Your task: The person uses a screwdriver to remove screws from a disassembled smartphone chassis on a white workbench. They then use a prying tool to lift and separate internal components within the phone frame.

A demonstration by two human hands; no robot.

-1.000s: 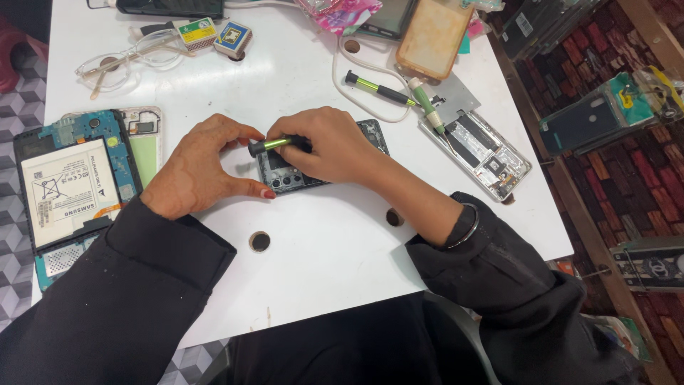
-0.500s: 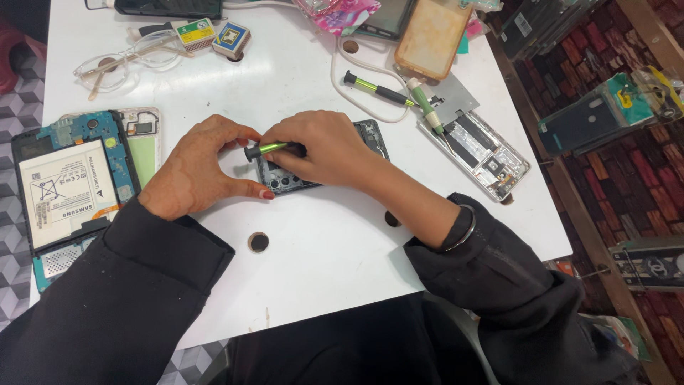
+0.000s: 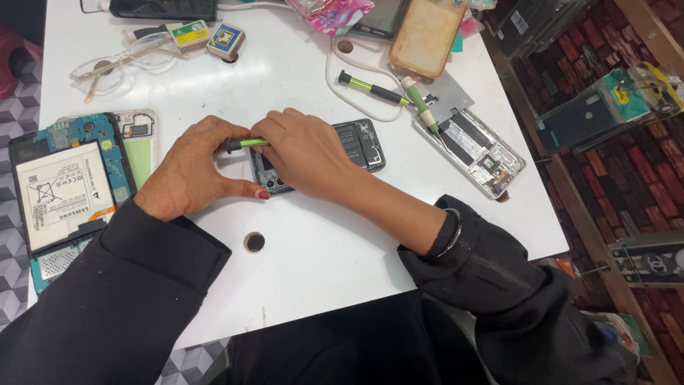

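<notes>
At frame centre, the right hand [image 3: 306,160] pinched a green-handled screwdriver [image 3: 246,143] over the opened phone [image 3: 356,146] on the white table [image 3: 320,249]. The left hand [image 3: 189,171] curled closed against the phone's left end, apparently steadying it. Tip contact was hidden. Best practice: keep the driver square and the pressure light.

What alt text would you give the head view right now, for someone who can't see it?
Two hands work on an opened dark phone on a white table: the right hand holds a green-handled screwdriver over it, the left hand steadying beside. An opened tablet lies at left, glasses and another opened phone farther back.
</notes>
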